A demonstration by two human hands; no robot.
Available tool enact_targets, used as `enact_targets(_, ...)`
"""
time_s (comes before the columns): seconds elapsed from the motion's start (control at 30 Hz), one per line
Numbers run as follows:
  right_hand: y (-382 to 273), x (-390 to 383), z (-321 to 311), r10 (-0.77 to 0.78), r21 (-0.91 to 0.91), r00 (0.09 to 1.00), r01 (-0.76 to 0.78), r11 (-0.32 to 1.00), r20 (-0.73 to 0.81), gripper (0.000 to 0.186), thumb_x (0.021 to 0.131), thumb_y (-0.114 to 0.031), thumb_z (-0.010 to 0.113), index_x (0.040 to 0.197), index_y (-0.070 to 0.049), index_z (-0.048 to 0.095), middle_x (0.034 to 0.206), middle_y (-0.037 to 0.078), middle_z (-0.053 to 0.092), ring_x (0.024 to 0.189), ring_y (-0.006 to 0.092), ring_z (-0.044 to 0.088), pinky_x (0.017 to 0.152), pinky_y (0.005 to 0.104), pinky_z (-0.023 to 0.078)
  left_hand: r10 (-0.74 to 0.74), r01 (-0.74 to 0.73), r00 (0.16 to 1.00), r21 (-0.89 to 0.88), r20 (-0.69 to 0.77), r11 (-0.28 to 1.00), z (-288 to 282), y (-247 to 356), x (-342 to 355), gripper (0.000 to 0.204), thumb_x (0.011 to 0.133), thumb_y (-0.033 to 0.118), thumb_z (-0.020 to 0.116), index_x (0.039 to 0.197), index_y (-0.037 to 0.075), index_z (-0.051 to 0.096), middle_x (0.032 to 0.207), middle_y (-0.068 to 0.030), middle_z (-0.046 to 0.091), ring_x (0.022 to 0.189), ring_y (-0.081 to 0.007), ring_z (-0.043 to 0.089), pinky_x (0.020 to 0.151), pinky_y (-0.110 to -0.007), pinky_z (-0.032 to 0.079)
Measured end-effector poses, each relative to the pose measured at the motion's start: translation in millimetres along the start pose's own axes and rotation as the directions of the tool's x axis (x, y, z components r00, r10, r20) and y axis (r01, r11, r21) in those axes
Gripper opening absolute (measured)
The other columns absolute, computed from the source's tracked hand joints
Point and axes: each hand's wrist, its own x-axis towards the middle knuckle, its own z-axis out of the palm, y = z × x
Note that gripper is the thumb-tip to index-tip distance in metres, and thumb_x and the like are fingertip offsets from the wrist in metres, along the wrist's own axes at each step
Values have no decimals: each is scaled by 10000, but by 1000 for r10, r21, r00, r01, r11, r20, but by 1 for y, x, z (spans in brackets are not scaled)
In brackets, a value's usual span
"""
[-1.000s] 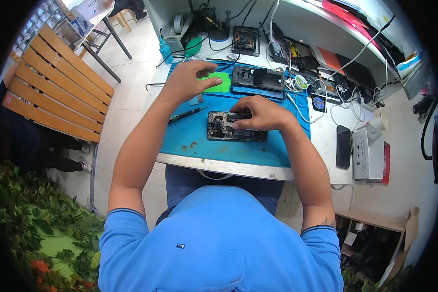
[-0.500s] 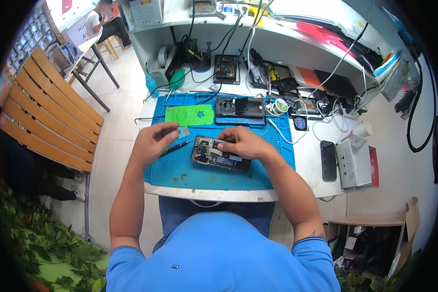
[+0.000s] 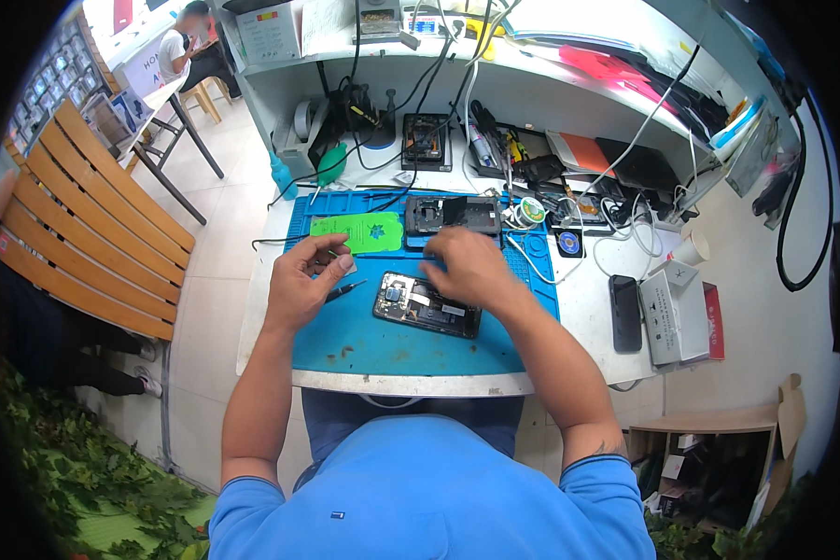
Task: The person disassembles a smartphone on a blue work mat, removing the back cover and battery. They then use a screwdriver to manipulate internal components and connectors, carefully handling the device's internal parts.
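Note:
An opened phone (image 3: 427, 304), its inner boards and battery exposed, lies slightly slanted on the blue work mat (image 3: 373, 350). My right hand (image 3: 467, 266) hovers just above its upper right part, thumb and forefinger apart, slightly blurred and with nothing visible in them. To the left, my left hand (image 3: 303, 280) is raised over the mat edge with half-curled fingers, its thumb apart and no object showing. Beside its thumb lies a thin dark pen-like tool (image 3: 345, 290). A bright green card or sheet (image 3: 359, 231) and a second opened phone housing (image 3: 453, 216) lie beyond my hands.
Solder spool (image 3: 530, 213), white cables (image 3: 625, 229) and a dark phone (image 3: 626, 313) sit on the right, with a white box (image 3: 674, 313) next to it. A green blower bulb (image 3: 332, 164) stands at back left. A wooden slatted chair (image 3: 93, 224) is left of the bench.
My right hand has let go of the opened phone and lifted off it, moving slightly away from me. The phone rests on the mat. My left hand's fingers have curled more.

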Motion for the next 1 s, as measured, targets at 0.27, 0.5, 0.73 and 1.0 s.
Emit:
enact_targets(0.27, 26, 52, -17, 39, -169, 988, -13, 986, 149, 349, 827, -174, 840, 1142, -41, 772, 1228, 164, 651, 1219, 352, 616, 1035, 457, 550, 49, -43, 991, 51, -123, 998, -6, -16, -3, 347, 990, 135, 809, 1286, -25, 727, 1033, -58, 757, 855, -95, 677, 783, -238, 558)
enact_targets(0.5, 25, 67, -19, 9, -169, 974, 30, 985, 227, 278, 749, -160, 817, 985, -39, 734, 1206, 129, 624, 1199, 330, 586, 1020, 463, 546, 109, -94, 985, 108, -135, 990, -8, -17, -5, 295, 963, 140, 814, 1221, 6, 766, 1013, -55, 748, 805, -103, 688, 715, -254, 553)
enact_targets(0.73, 34, 65, -32, -55, 186, 998, 58, 981, -17, 288, 708, -179, 791, 920, -17, 685, 1263, 173, 630, 1262, 344, 578, 1075, 404, 503, 92, -71, 987, 159, -131, 985, -12, -20, -3, 295, 969, 109, 811, 1232, -12, 751, 1000, -53, 755, 849, -102, 703, 766, -242, 569)
enact_targets(1.0, 33, 46, -44, -47, 967, 987, -162, -199, 156, 410, 937, -320, 641, 1195, -1, 636, 1333, 256, 650, 1127, 321, 700, 890, 455, 597, 123, -110, 986, 111, -111, 988, -7, -9, -2, 261, 968, 86, 807, 1199, -24, 757, 979, -66, 748, 848, -110, 707, 770, -255, 579)
